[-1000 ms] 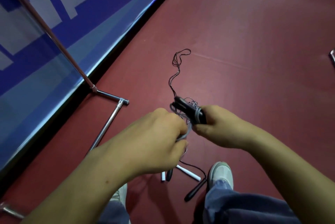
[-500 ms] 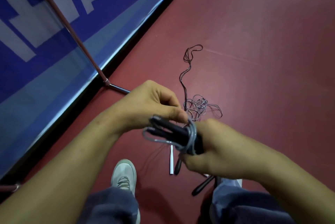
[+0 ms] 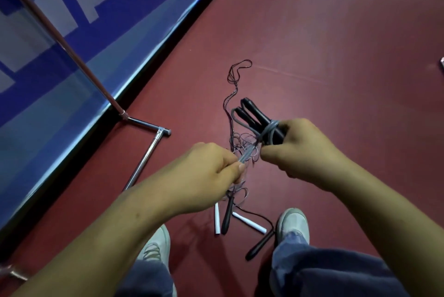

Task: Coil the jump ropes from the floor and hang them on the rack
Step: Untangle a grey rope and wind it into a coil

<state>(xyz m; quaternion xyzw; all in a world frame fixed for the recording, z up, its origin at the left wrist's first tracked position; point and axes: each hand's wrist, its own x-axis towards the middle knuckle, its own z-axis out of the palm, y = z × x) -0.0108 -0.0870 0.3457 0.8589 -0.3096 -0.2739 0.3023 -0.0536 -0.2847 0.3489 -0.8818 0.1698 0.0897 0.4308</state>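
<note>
My right hand [image 3: 305,150] is closed around a bundled jump rope with two black tapered handles [image 3: 258,116] laid side by side, grey cord wound around their middle. My left hand [image 3: 206,176] is closed too, pinching the free end of that grey cord [image 3: 249,152] between thumb and fingers and holding it taut between the two hands. Both hands are above the dark red floor [image 3: 336,56]. Below them lies a loose tangle of thin dark cord [image 3: 234,95] (its far loop reaches away from me), and near my pale sneakers [image 3: 293,224] lie two slim white handles [image 3: 249,222] and two more black handles [image 3: 227,216]. To my left stands the chrome metal rack [image 3: 141,163], its slanted pole meeting a base bar on the floor, beside a blue and white wall banner [image 3: 72,20].
</note>
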